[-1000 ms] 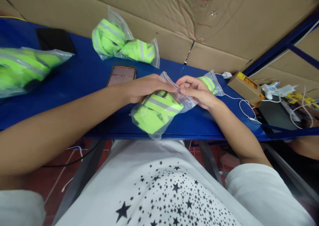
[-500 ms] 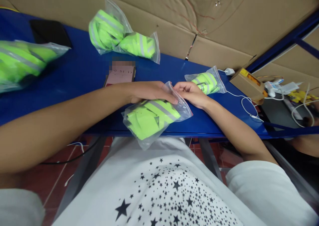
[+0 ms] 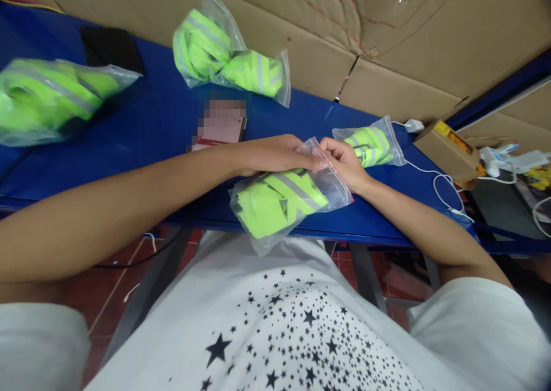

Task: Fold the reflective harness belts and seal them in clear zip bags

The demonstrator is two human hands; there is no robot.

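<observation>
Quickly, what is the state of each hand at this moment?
Left hand: closed, holding the clear bag of neon material.
Right hand: fingers curled at the bag's edge; whether it grips cannot be told.

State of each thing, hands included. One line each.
Held bag: filled; sealed or not, unclear.
Left hand: gripping held bag, thumb on top.
Right hand: curled at held bag's mouth; pinch partly hidden.
Left bag: filled, lying down.
Two back bags: filled, side by side.
Right bag: filled, lying behind right hand.
Phone: screen lit, partly pixelated.
White cable: loosely looped.
</observation>
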